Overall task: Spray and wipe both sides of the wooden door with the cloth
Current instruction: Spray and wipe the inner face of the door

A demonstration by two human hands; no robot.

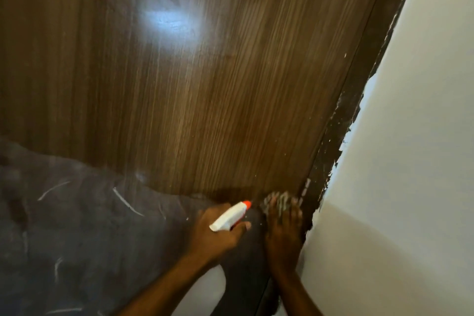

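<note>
The wooden door (195,79) fills most of the view, brown with vertical grain and a bright glare spot. My left hand (215,233) grips a white spray bottle (230,215) whose orange nozzle points at the door's bottom edge. My right hand (283,228) presses a grey, mottled cloth (278,201) against the door's lower right corner, beside the dark frame. The bottle's body is hidden under my left hand.
The dark door frame (359,115), edged with white paint flecks, runs diagonally on the right. A white wall (410,161) lies beyond it. A dark grey floor (77,238) with pale scratch marks spreads at the lower left.
</note>
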